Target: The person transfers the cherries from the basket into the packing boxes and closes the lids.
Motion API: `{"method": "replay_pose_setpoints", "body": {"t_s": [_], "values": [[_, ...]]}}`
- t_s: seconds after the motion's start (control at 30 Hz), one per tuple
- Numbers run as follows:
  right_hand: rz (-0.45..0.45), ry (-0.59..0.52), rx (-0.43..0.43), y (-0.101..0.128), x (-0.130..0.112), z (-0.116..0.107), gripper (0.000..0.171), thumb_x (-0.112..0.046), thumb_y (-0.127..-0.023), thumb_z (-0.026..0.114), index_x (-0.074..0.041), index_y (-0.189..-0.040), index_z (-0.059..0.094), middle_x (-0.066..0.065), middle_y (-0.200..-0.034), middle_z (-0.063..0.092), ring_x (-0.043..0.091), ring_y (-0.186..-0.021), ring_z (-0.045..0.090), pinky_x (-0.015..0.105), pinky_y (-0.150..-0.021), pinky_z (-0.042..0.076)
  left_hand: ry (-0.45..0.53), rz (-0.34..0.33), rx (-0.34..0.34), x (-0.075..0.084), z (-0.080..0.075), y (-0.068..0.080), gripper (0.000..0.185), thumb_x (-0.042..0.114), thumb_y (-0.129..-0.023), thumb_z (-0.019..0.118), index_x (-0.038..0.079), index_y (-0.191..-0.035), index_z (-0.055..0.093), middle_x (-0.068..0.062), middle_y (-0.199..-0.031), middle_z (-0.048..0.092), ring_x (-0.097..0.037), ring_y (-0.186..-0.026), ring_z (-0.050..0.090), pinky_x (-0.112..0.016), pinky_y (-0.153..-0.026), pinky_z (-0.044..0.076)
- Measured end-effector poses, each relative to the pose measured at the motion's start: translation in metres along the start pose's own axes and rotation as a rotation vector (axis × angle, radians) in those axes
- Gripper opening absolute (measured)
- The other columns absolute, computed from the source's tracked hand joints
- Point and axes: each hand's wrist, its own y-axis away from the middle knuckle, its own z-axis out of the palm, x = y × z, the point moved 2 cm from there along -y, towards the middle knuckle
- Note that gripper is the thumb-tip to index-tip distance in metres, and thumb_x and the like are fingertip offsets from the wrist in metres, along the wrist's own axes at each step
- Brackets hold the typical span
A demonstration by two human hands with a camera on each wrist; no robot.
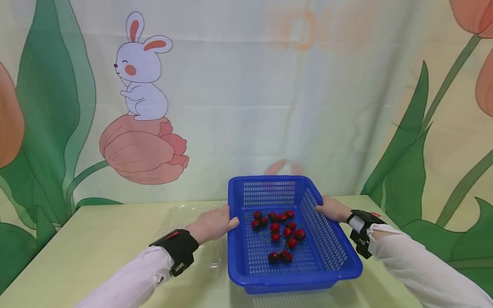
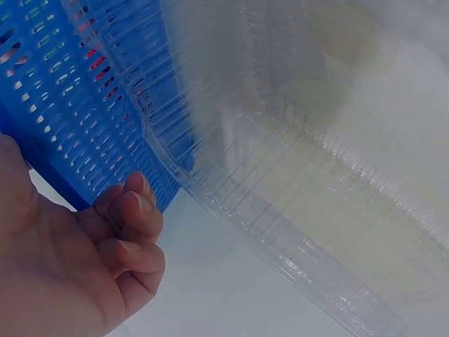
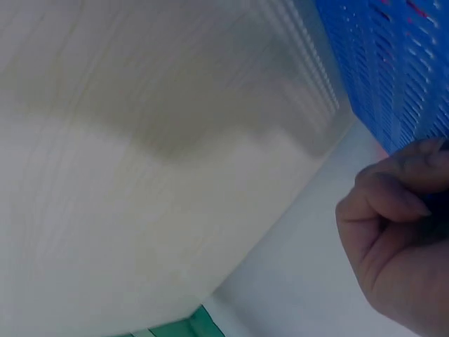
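A blue plastic basket [image 1: 294,280] with slotted walls is held up off the table, its inside facing the head camera. Several dark red cherries [image 1: 275,227], some with green stems, lie scattered on its floor. On the basket's left rim, my left hand [image 1: 212,223] grips with the thumb on top and the fingers curled beneath. The right hand [image 1: 333,208] holds the opposite rim towards its far end; in the right wrist view its fingers [image 3: 393,193] bend round the edge. Beside the left hand is a clear plastic container [image 2: 280,239], partly hidden by that hand and the basket.
A pale yellow table [image 1: 96,252] lies beneath, its far edge close to a hanging cloth [image 1: 246,107] printed with a rabbit, tulips and leaves. The clear container stands on the table, left of the basket.
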Motion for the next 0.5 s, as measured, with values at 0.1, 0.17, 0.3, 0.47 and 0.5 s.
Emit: {"method": "replay_pose_setpoints", "body": {"t_s": [0.1,0.17,0.3,0.47,0.5], "values": [[0.015,-0.086,0.008,-0.0026,0.0015,0.0034,0.034,-0.017,-0.072,0.038,0.007,-0.095,0.032,0.014,-0.08,0.042,0.019,-0.061,0.044,0.028,-0.05,0.035,-0.017,-0.006,0.002,0.0004,0.0,0.0016,0.063,0.046,-0.072,0.023,-0.005,-0.109,0.023,-0.013,-0.096,0.042,-0.016,-0.072,0.045,-0.032,-0.057,0.035],[0.028,-0.136,0.013,-0.0042,0.0023,0.0051,0.029,-0.016,-0.071,0.039,0.005,-0.092,0.036,0.012,-0.075,0.045,0.018,-0.058,0.045,0.027,-0.049,0.036,-0.024,0.004,0.007,0.0017,-0.0006,0.0021,0.063,0.045,-0.072,0.023,-0.005,-0.109,0.023,-0.014,-0.097,0.042,-0.017,-0.073,0.045,-0.032,-0.057,0.035],[0.028,-0.164,0.018,-0.0053,0.0016,0.0062,0.025,-0.012,-0.071,0.037,0.005,-0.089,0.04,0.011,-0.072,0.047,0.018,-0.056,0.045,0.027,-0.048,0.035,-0.019,0.011,0.008,0.0036,-0.0014,0.0026,0.063,0.045,-0.072,0.023,-0.006,-0.109,0.023,-0.015,-0.098,0.041,-0.018,-0.076,0.044,-0.032,-0.059,0.035],[0.023,-0.158,-0.006,-0.0047,-0.0009,0.0062,0.024,-0.01,-0.072,0.034,0.006,-0.088,0.041,0.012,-0.071,0.047,0.018,-0.054,0.045,0.027,-0.047,0.036,-0.026,-0.002,0.009,0.0039,-0.0021,0.0038,0.062,0.045,-0.072,0.023,-0.005,-0.109,0.023,-0.014,-0.095,0.043,-0.018,-0.074,0.045,-0.032,-0.058,0.035],[0.02,-0.162,-0.01,-0.0045,-0.0012,0.0062,0.024,-0.01,-0.072,0.033,0.006,-0.088,0.041,0.012,-0.071,0.047,0.018,-0.054,0.045,0.027,-0.047,0.036,-0.038,0.001,0.012,0.0041,-0.0022,0.0036,0.062,0.045,-0.072,0.023,-0.005,-0.109,0.024,-0.014,-0.093,0.044,-0.018,-0.072,0.045,-0.032,-0.057,0.035]]}}
